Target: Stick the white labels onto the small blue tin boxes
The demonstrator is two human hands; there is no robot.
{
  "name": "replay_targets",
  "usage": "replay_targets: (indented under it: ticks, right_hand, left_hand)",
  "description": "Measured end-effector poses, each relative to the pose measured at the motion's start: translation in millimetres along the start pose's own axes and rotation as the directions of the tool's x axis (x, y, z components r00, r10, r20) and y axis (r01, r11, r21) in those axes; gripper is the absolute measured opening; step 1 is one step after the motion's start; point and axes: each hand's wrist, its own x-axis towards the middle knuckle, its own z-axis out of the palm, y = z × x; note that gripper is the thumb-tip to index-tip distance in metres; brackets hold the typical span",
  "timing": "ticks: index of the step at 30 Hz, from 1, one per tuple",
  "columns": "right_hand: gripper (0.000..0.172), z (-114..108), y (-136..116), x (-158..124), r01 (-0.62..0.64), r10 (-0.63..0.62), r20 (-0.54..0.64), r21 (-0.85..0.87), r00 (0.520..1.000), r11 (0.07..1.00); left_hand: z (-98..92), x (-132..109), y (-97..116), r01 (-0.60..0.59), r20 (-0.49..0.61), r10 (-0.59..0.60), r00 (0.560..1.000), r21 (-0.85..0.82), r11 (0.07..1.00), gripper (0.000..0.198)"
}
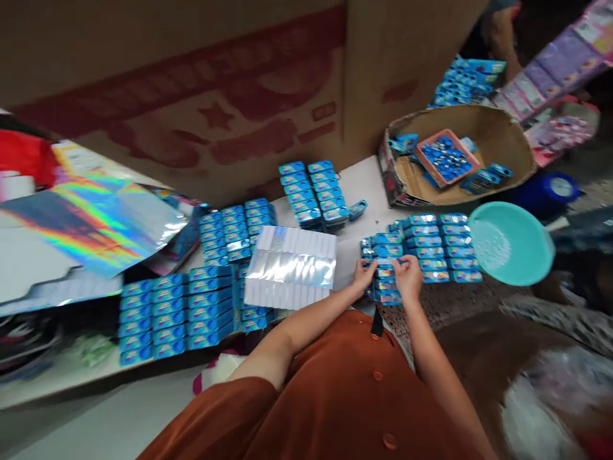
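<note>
Since the work lies spread across a white table (368, 182), the view runs from a sheet of rainbow holographic film (81, 230) past tight rows of blue card packs (177, 313) and a stack of white-and-foil sheets (290, 267). Just right of that stack, the left hand (364, 275) sits partly open, fingers curled against one side of a short pile of blue packs (387, 284). The right hand (407, 278) rests on the pile's other side, its fingers bent over the top. Whether either hand truly grips the pile cannot be told. Each pack looks light and fairly stiff, though its glossy face may slip, so the long edges seem the best place to take hold. Further right lie more blue pack rows (431, 249), then a teal plastic basin (510, 243), tilted up beside them, with a cut cardboard tray (498, 137) behind.
</note>
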Motion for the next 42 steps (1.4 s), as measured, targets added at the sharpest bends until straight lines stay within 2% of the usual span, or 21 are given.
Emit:
replay_targets:
  ticks: [2,3,4,6,7,9,11,12,13,15,16,17,19,22,25,28,31,34,36,38,42]
  right_hand:
    - [0.025,1.2,2.2,1.3,0.023,-0.024,-0.007,-0.051,1.000,0.998]
    - [0.025,2.1,2.8,1.9,0.033,-0.033,-0.002,-0.065,0.999,0.997]
    - [0.026,2.7,3.1,2.0,0.040,-0.039,0.013,-0.063,0.999,0.997]
    - [0.031,2.5,2.8,-0.4,0.039,-0.038,0.044,-0.021,0.998,0.999]
    - [0.034,1.4,2.3,-3.1,0.033,-0.033,0.053,0.008,0.998,0.999]
    - [0.038,-2.2,1.1,-11.0,0.024,-0.027,0.050,0.056,0.998,0.998]
    - [0.042,-6.4,-1.0,-21.0,0.035,-0.038,0.036,0.084,0.999,0.996]
    - [0.043,-8.3,-2.6,-26.4,0.045,-0.048,0.028,0.091,0.998,0.995]
    - [0.044,-10.0,-4.8,-31.7,0.056,-0.058,0.021,0.097,0.998,0.994]
    - [0.046,-12.4,-10.6,-42.1,0.068,-0.069,0.005,0.107,0.998,0.992]
    - [0.046,-13.2,-14.2,-47.0,0.072,-0.072,-0.001,0.113,0.997,0.991]
    - [0.046,-13.9,-18.0,-51.6,0.077,-0.077,-0.004,0.120,0.997,0.990]
    - [0.045,-14.7,-25.5,-60.4,0.095,-0.096,0.003,0.128,0.995,0.987]
    - [0.041,-15.2,-35.7,-72.6,0.133,-0.136,0.019,0.107,0.990,0.985]
    - [0.037,-13.7,-49.4,-84.6,0.224,-0.224,-0.001,0.031,0.975,0.974]
    - [0.030,-10.0,-76.6,-96.6,0.440,-0.441,-0.063,-0.025,0.895,0.898]
    - [0.025,-5.7,-120.8,-108.9,0.683,-0.677,-0.107,0.024,0.728,0.730]
    - [0.031,-3.1,-170.0,-122.4,0.837,-0.829,-0.116,0.100,0.547,0.538]
    - [0.032,-2.4,-196.1,-131.7,0.883,-0.881,-0.103,0.141,0.463,0.447]
    - [0.030,-2.1,-212.2,-140.2,0.895,-0.897,-0.095,0.166,0.432,0.414]
    - [0.028,-2.9,-218.7,-153.9,0.878,-0.883,-0.093,0.191,0.461,0.439]
  left_hand:
    - [-9.3,-13.3,3.6,-0.139,0.035,0.135,0.990,0.119,0.983,0.037]
    - [-17.0,-21.6,7.8,-0.255,0.121,0.233,0.965,0.213,0.943,0.034]
    - [-27.0,-30.2,14.3,-0.395,0.238,0.332,0.913,0.302,0.868,0.031]
    - [-55.9,-44.8,35.9,-0.672,0.453,0.502,0.737,0.411,0.616,0.024]
    - [-75.3,-48.9,51.3,-0.756,0.483,0.582,0.654,0.438,0.486,0.020]
    - [-122.4,-48.2,89.5,-0.778,0.357,0.766,0.534,0.561,0.281,0.019]
    - [-174.1,-36.8,130.7,-0.628,0.042,0.876,0.481,0.714,0.310,0.022]
    - [-198.6,-29.0,149.2,-0.534,-0.080,0.875,0.477,0.765,0.361,0.027]
    - [-220.3,-21.0,164.8,-0.438,-0.186,0.844,0.503,0.787,0.434,0.037]
    - [-252.7,-7.3,184.6,-0.283,-0.400,0.651,0.645,0.666,0.690,0.051]
    - [-262.6,-2.7,188.7,-0.223,-0.447,0.537,0.715,0.582,0.782,0.052]
    - [-268.6,0.2,189.6,-0.180,-0.456,0.437,0.775,0.504,0.845,0.049]
    - [-271.5,1.0,185.4,-0.157,-0.397,0.337,0.854,0.421,0.893,0.041]
    - [-264.6,-8.9,177.2,-0.218,-0.265,0.330,0.906,0.376,0.901,0.034]
    - [-256.2,-33.2,177.0,-0.364,-0.126,0.428,0.895,0.349,0.864,0.033]
    - [-246.9,-73.5,180.5,-0.568,0.037,0.595,0.803,0.352,0.744,0.031]
    - [-232.7,-122.8,178.7,-0.663,0.215,0.631,0.745,0.344,0.665,0.029]
    - [-217.6,-166.6,170.0,-0.652,0.281,0.589,0.757,0.282,0.704,0.032]
    - [-211.2,-187.7,163.6,-0.632,0.266,0.576,0.773,0.243,0.736,0.035]
    - [-208.9,-202.1,158.5,-0.627,0.254,0.578,0.775,0.203,0.752,0.040]
    - [-212.0,-214.7,151.4,-0.657,0.237,0.619,0.749,0.134,0.742,0.048]
